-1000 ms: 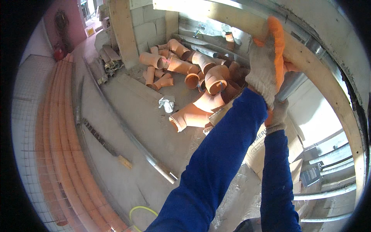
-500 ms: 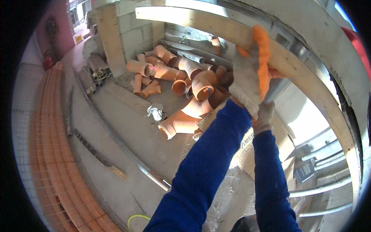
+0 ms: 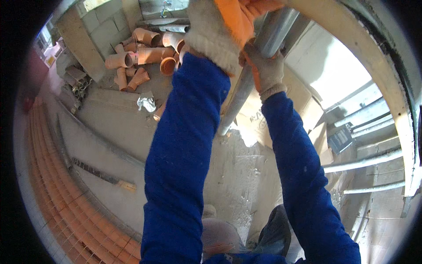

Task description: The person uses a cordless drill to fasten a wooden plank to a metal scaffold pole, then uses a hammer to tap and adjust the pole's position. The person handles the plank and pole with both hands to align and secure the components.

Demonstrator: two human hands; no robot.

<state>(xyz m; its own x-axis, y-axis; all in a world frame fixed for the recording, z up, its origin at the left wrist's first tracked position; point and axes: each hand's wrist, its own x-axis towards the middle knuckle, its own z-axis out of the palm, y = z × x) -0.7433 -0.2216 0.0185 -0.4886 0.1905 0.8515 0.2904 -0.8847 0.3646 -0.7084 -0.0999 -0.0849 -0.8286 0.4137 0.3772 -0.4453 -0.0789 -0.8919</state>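
A grey metal pole [image 3: 239, 97] slants from the top of the view down to the floor, between my forearms. My right hand [image 3: 267, 72], in a grey and orange work glove, is closed around it. Higher up, my left hand [image 3: 215, 28] wears the same kind of glove. Its orange fingers reach across the pole's upper part and curl on it; the upper edge cuts off some of that hand. Behind the pole lies a flattened cardboard box [image 3: 255, 116]. Where the pole's top ends is out of view.
Orange pipe fittings [image 3: 151, 55] lie heaped on the floor ahead. Long orange pipes [image 3: 57, 185] under wire mesh run along the left. A curved-looking timber beam [image 3: 373, 57] spans the right, above pale pipes [image 3: 365, 160] and a dark box [image 3: 340, 138]. Crumpled foil [image 3: 146, 103] lies near the fittings.
The view has turned down and to the right. Both hands appear further left and higher. The pole, mostly hidden before, now shows down to the floor.
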